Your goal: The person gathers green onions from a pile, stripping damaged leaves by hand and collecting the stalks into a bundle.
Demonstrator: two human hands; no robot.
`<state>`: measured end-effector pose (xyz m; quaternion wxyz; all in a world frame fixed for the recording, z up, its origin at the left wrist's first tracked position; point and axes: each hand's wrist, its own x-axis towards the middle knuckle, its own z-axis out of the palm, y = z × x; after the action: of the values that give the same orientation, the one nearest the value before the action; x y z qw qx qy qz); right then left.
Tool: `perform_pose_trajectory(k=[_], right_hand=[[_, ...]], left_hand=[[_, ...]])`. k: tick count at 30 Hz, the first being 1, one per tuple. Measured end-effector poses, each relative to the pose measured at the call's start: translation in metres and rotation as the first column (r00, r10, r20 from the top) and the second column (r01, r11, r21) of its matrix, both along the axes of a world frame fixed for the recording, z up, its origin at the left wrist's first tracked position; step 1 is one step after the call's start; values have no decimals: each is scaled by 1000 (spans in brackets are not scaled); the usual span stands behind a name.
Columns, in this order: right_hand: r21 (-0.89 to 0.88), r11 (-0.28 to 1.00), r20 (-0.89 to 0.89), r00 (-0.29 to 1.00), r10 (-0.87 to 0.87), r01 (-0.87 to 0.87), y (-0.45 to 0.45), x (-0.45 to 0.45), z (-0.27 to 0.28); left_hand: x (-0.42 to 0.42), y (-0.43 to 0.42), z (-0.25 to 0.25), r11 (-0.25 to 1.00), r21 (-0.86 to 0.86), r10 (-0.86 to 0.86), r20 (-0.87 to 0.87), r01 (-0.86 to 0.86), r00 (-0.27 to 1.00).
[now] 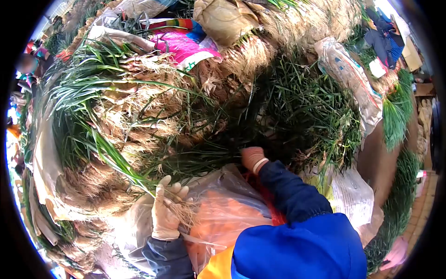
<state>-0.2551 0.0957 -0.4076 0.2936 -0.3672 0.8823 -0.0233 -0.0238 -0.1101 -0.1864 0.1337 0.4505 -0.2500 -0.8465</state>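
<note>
My left hand (166, 207), in a pale glove, is closed around a few onion-like plants (123, 162). Their long green leaves run up to the left, and stringy roots (186, 213) hang at the palm's right side. In the middle, my right hand (253, 158), also gloved, reaches into dark green leaves (223, 156). Its fingers look curled, but shadow hides what they hold. A heap of similar plants with pale, tangled roots (144, 104) lies beyond my left hand. Loose cut-looking leaves (311, 102) are piled beyond my right hand.
Clear plastic sheeting (232, 186) covers my orange-clad lap. A white woven sack (353, 79) borders the leaf pile on the right. A pink bag (186, 46) and a brown wrapped bundle (225, 21) lie at the back. Another person (35, 65) is at the far left.
</note>
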Motion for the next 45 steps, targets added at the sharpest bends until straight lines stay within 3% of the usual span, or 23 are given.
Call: perform_pose_trajectory(k=[3, 5, 7, 8, 9, 10, 11, 12, 14, 16, 18, 20, 22, 24, 26, 28, 31, 33, 36, 38, 40, 42, 45], right_hand=[[61, 998, -65, 998, 10, -6, 31, 3, -47], [156, 981, 75, 991, 107, -118, 25, 4, -35], [81, 975, 150, 969, 196, -209, 24, -9, -5], [-58, 991, 239, 962, 132, -122, 27, -22, 33], [-295, 937, 207, 944, 255, -189, 29, -38, 61], [-188, 982, 540, 833, 123, -23, 19, -56, 139], [-119, 953, 704, 701, -118, 280, 17, -61, 194], [-263, 904, 732, 681, -40, 336, 24, -76, 224], [-281, 586, 940, 342, 7, 760, 45, -96, 242], [-583, 216, 789, 484, 378, 783, 32, -90, 258], [-670, 147, 693, 542, 475, 728, 7, -77, 282], [-565, 306, 806, 435, 401, 766, -21, -60, 303], [-591, 371, 806, 520, 282, 716, -67, -13, 323], [-888, 406, 367, 864, 344, 216, -112, 25, 313], [-954, 293, 60, 923, 379, -59, -148, 69, 290], [-863, 504, 279, 857, 432, 27, -165, 102, 268], [-948, 307, 32, 932, 360, -86, -180, 135, 235], [-919, 372, 18, 927, 375, -133, -181, 146, 222], [-880, 413, -67, 924, 377, -233, -183, 155, 220], [-715, 483, -323, 852, 413, -505, -179, 154, 225], [-750, 398, -376, 836, 400, -528, -178, 146, 226], [-727, 437, -350, 833, 429, -530, -171, 135, 216], [-681, 488, -326, 823, 466, -546, -162, 135, 213]], left_hand=[[1, -5, -2, 998, 25, -50, -43, 51, 998], [-3, -3, 10, 999, 47, -15, -28, 16, 999], [1, -7, 25, 998, -52, -29, -8, 29, 1000], [7, -11, 34, 988, -148, -39, 19, 42, 999], [10, -11, 38, 977, -212, -23, -14, 20, 1000], [12, -11, 48, 959, -280, -38, 5, 38, 999], [17, -10, 53, 948, -317, -28, 9, 29, 1000], [21, -11, 57, 937, -348, -29, 6, 29, 1000], [28, -9, 67, 918, -396, -17, -29, 4, 999], [33, -7, 79, 912, -409, 26, -54, -46, 998], [41, -10, 85, 898, -437, -22, -167, -54, 986], [45, -15, 91, 869, -487, 1, -172, -86, 985], [49, -24, 88, 892, -431, 32, -242, -137, 970], [49, -32, 83, 917, -373, 47, -245, -139, 968], [44, -38, 60, 936, -279, 167, -184, -215, 969], [43, -42, 44, 946, -239, 155, -256, -218, 954], [53, -50, 11, 963, -131, 179, -339, -234, 924], [59, -49, 7, 972, -41, 196, -395, -230, 898], [66, -53, -19, 972, -108, 158, -356, -208, 921], [64, -52, -16, 965, -166, 140, -327, -202, 935], [61, -51, -6, 954, -230, 119, -292, -190, 949], [58, -47, 5, 963, -140, 146, -449, -230, 882], [54, -46, -4, 970, -101, 149, -463, -219, 874]])
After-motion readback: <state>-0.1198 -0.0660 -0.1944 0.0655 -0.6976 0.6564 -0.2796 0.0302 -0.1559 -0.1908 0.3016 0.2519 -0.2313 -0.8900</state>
